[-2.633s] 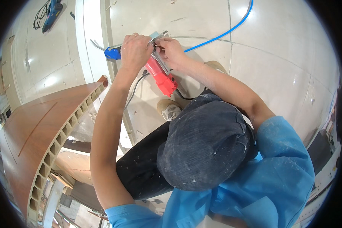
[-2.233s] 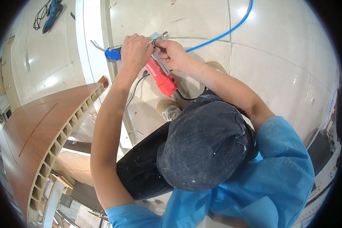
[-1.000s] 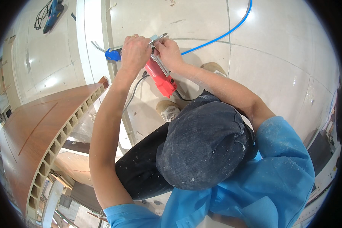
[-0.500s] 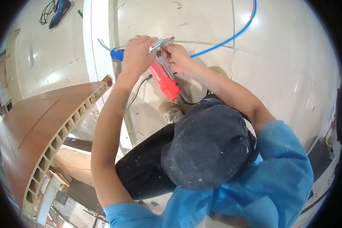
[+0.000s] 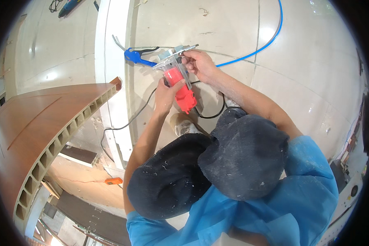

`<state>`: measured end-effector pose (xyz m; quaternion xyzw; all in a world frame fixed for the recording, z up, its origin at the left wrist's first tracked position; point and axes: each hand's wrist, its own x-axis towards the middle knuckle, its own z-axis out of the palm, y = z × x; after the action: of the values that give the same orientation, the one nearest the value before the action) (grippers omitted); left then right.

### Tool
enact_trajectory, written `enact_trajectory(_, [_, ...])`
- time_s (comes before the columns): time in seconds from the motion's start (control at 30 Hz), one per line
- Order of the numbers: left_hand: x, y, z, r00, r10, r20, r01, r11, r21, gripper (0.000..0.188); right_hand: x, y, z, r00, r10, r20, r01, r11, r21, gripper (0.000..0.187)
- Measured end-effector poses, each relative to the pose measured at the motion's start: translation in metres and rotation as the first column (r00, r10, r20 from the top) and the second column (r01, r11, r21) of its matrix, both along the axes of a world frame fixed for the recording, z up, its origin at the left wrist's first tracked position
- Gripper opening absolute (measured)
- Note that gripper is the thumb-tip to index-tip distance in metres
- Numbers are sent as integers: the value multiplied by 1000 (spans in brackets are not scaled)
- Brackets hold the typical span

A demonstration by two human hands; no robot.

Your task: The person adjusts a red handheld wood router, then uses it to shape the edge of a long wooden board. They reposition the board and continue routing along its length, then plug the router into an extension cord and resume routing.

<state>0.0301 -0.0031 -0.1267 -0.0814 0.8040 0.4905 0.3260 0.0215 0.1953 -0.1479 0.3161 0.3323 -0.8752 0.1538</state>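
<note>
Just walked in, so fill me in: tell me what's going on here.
Someone in a blue shirt grips a red power tool in the left hand, the right hand at the metal plate on its far end. Nearby, a blue air gun lies with its nozzle over a white beam; a brown panel is off to the left.

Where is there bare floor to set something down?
Bare tiles right of the blue hose, beyond the right forearm; mostly bare ones between hose and white beam. Crowded: around the red power tool, with the left hand, right hand, blue air gun and black cord.
</note>
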Motion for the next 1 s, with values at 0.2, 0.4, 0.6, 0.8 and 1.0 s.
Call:
enact_trajectory(0.2, [-16, -2, -1, 943, 107, 315, -223, 907, 358, 49, -8, -1, 6, 998, 1, 64, 0, 1000, -15, 17])
enact_trajectory(0.4, [-20, 2, 33, 945, 69, 318, -220, 857, 465, 46, -17, 15, 47, 998, 28, -53, -37, 985, -171, 17])
enact_trajectory(0.6, [-41, 19, 108, 951, 133, 279, -290, 692, 661, 47, -46, 29, 131, 964, 61, -258, -64, 998, -3, 22])
enact_trajectory(0.8, [-56, 16, 176, 983, 51, 174, -153, 745, 649, 45, -66, 34, 197, 925, 46, -376, 71, 954, 291, 46])
enact_trajectory(1.0, [-41, 15, 183, 975, 88, 205, -211, 660, 721, 44, -64, 25, 202, 923, -15, -386, 79, 985, 151, 39])
